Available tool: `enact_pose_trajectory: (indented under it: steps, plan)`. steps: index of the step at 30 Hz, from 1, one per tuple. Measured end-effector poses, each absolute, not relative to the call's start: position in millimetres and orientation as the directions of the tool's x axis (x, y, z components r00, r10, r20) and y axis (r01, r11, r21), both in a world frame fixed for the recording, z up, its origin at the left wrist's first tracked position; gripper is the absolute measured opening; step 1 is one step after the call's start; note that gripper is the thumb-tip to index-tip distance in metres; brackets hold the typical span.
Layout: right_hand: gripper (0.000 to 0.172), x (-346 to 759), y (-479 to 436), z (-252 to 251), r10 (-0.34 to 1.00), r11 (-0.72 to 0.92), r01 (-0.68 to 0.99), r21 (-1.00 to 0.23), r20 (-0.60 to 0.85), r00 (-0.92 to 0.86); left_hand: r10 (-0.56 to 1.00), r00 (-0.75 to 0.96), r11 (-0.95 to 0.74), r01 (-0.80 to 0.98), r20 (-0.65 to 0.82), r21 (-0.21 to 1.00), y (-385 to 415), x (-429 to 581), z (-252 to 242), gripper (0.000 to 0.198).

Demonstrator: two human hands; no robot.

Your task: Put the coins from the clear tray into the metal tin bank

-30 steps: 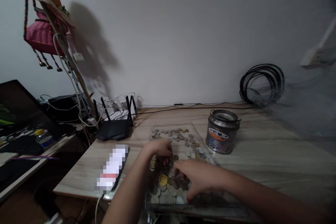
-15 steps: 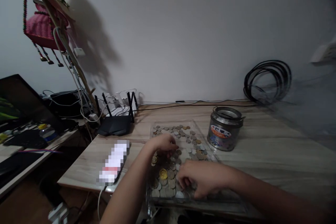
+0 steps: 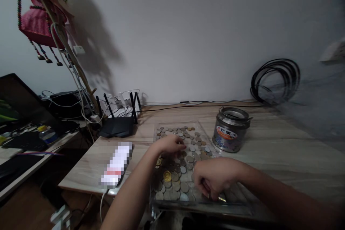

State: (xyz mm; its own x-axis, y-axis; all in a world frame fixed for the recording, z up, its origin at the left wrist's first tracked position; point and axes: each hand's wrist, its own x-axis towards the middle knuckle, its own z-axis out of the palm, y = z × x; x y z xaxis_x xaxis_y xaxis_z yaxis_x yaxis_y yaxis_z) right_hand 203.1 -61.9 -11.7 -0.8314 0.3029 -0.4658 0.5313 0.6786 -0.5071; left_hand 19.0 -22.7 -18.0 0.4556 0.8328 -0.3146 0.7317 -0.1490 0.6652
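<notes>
A clear plastic tray point(image 3: 159, 205) lies on the wooden table, covered with several coins point(image 3: 178, 178), among them one gold coin point(image 3: 167, 176). My left hand point(image 3: 169, 144) rests over the tray's middle left, fingers curled down onto the coins. My right hand point(image 3: 215, 179) is at the tray's near right, fingers curled under as in a pinch; what they hold is hidden. A metal tin point(image 3: 230, 133) with a printed label stands just right of the tray, its top open.
A black router point(image 3: 118, 125) with antennas and tangled cables sits at the table's back left. A blurred flat object point(image 3: 116, 165) lies left of the tray. A coil of black cable point(image 3: 275, 81) leans on the wall at right. A dark desk with clutter point(image 3: 24, 140) stands left.
My right hand slid right and toward me across the coins and curled tighter. My left hand shifted slightly farther up the tray. The view tilted up a little.
</notes>
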Motion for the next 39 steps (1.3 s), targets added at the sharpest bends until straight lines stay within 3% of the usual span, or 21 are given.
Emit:
enact_pose_trajectory:
  steps: [3,6,10,13,16,19,23,25,28,30,36,39]
  plan:
    - [0.011,196.1,-43.1,-16.1,0.439,0.545,0.467,-0.696,-0.238,-0.866,0.827,0.444,0.014,0.597,-0.345,0.802,-21.7,26.3,-20.4,0.027]
    - [0.006,184.7,-27.1,-19.3,0.685,0.417,0.309,-0.854,0.072,-0.725,0.793,0.469,0.191,0.415,-0.389,0.890,-19.7,29.3,-20.7,0.028]
    - [0.008,171.8,-21.3,-20.1,0.807,0.409,0.244,-0.879,0.224,-0.546,0.702,0.567,0.356,0.244,-0.431,0.902,-15.1,27.0,-16.7,0.035]
    - [0.018,168.6,-24.7,-19.1,0.779,0.489,0.279,-0.826,0.270,-0.566,0.706,0.540,0.417,0.205,-0.457,0.886,-11.2,25.0,-15.4,0.043]
    - [0.022,169.6,-28.3,-17.3,0.731,0.648,0.377,-0.662,0.401,-0.552,0.723,0.503,0.444,0.186,-0.474,0.876,-7.0,23.1,-19.3,0.043]
    - [0.022,177.2,-29.7,-9.7,0.709,0.705,0.481,-0.521,0.502,-0.495,0.713,0.527,0.452,0.160,-0.463,0.877,-3.3,19.6,-25.2,0.037]
    - [0.025,214.2,-25.0,22.3,0.702,0.627,0.674,-0.391,0.658,-0.272,0.783,0.524,0.372,0.040,-0.336,0.928,-3.0,14.8,-27.6,0.012]
    - [0.027,243.5,-19.4,42.9,0.681,0.475,0.809,-0.346,0.727,-0.088,0.808,0.517,0.346,-0.027,-0.283,0.938,-4.8,13.7,-26.1,0.021]
    - [0.025,284.6,-6.8,62.3,0.725,0.196,0.910,-0.365,0.679,0.116,0.811,0.511,0.352,-0.040,-0.284,0.935,-7.0,13.3,-23.6,0.027]
    - [0.022,302.4,3.2,63.4,0.799,0.107,0.925,-0.363,0.585,0.137,0.815,0.504,0.345,-0.022,-0.287,0.938,-6.9,13.2,-23.1,0.025]
    - [0.019,311.3,17.6,52.9,0.890,0.074,0.944,-0.322,0.448,0.083,0.866,0.426,0.251,0.082,-0.262,0.964,-4.5,12.2,-24.5,0.019]
    - [0.025,297.4,8.6,54.5,0.814,0.107,0.950,-0.293,0.575,0.086,0.869,0.416,0.241,0.122,-0.270,0.963,-5.8,12.7,-22.5,0.024]
